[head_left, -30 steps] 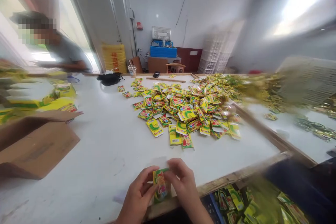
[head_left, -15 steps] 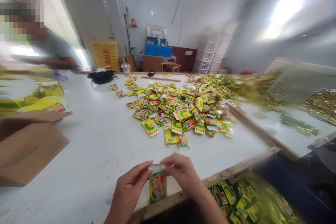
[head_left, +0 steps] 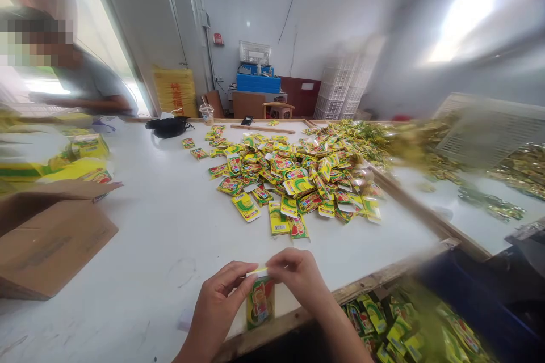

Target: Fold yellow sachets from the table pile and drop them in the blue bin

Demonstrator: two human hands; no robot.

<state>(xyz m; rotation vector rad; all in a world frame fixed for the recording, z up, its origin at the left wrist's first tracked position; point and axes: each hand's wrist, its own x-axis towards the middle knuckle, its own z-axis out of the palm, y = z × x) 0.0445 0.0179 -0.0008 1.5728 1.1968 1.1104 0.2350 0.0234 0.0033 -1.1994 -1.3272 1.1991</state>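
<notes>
A small green and yellow candy box (head_left: pixel 260 302) lies near the table's front edge, its printed face up and its top end away from me. My left hand (head_left: pixel 223 298) pinches the left corner of that end between thumb and fingers. At the right corner, my right hand (head_left: pixel 296 278) does the same with its fingertips. Between the two hands the white and yellow end flap (head_left: pixel 258 272) shows, folded partly over. Beyond my hands, a heap of similar small boxes (head_left: pixel 298 178) is spread on the white table (head_left: pixel 170 227).
An open cardboard carton (head_left: pixel 59 244) stands at the left. Below the wooden table edge (head_left: pixel 361 283) at right, more boxes (head_left: pixel 383 323) fill a container. Shiny packets (head_left: pixel 370 139) lie beyond a wooden strip. A person (head_left: pixel 89 79) sits at the far left; a black bag (head_left: pixel 168 126) lies at the back.
The box's end flap has tipped over, showing a yellow edge where it was pale and raised. Both hands stay on its corners. The view has shifted slightly.
</notes>
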